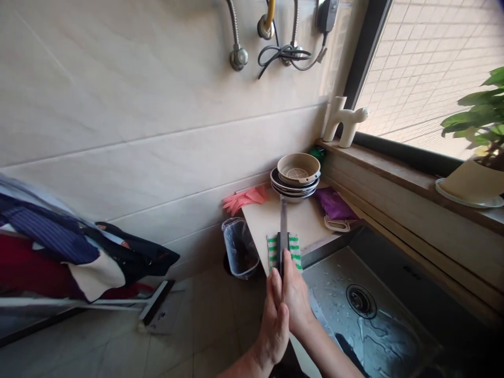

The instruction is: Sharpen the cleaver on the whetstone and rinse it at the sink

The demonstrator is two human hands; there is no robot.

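Observation:
A long knife [283,223] points away from me over a green-and-white striped cloth [294,248] lying at the near edge of the wooden counter [263,220]. My right hand [298,302] is closed round the knife's dark handle. Against it my left hand [274,323] lies flat, fingers stretched out and pressed to the handle side. Both hands hover at the left rim of the steel sink [378,320].
A stack of plates topped by a beige strainer bowl [298,169] stands at the counter's far end, with pink rubber gloves [246,198] to its left and a purple cloth [334,203] to its right. A plastic container [239,247] sits on the floor; a clothes rack [59,252] stands left. A potted plant [472,178] occupies the sill.

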